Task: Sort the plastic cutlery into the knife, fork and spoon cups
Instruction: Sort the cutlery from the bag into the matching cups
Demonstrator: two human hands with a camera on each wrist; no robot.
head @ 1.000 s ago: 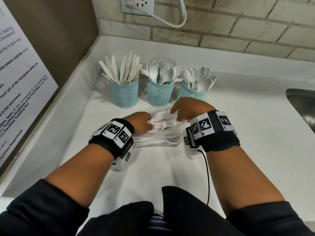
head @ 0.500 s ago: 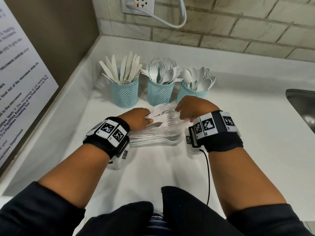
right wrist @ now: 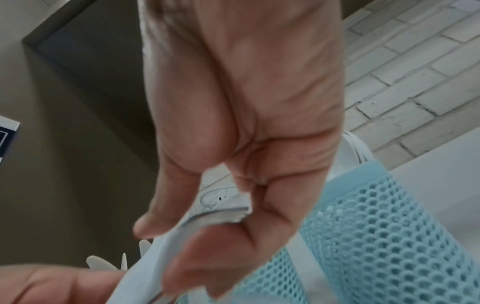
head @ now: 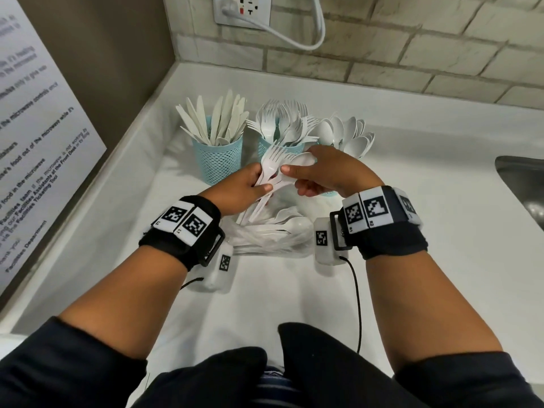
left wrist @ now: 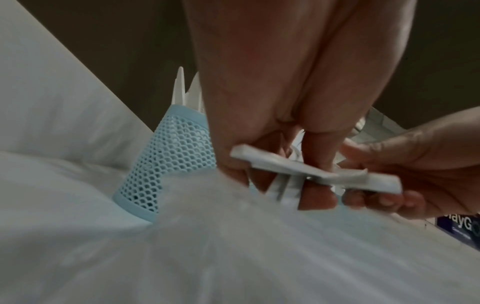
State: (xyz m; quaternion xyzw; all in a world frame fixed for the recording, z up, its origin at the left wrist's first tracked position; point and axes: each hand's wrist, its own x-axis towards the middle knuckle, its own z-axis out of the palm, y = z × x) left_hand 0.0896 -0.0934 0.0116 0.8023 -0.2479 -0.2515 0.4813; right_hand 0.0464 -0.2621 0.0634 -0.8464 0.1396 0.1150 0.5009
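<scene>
Three teal mesh cups stand in a row at the back: the knife cup (head: 219, 161), the fork cup (head: 266, 145) and the spoon cup, mostly hidden behind my right hand with only its spoons (head: 347, 134) showing. My left hand (head: 259, 187) grips a small bundle of white forks (head: 272, 161) by the handles, raised just in front of the fork cup. My right hand (head: 294, 172) pinches a white spoon (head: 303, 161) lying against that bundle. In the left wrist view the handles (left wrist: 306, 172) cross under my fingers. In the right wrist view thumb and finger pinch the spoon (right wrist: 215, 218).
A clear plastic bag of mixed white cutlery (head: 273, 235) lies on the white counter (head: 426, 207) below my hands. A steel sink (head: 527, 187) is at the right edge. A cabinet with a printed notice (head: 38, 148) stands on the left, a brick wall with a socket (head: 244, 10) behind.
Both hands have risen from the pile and moved toward the cups, lifting a bundle of forks and a spoon off the bag.
</scene>
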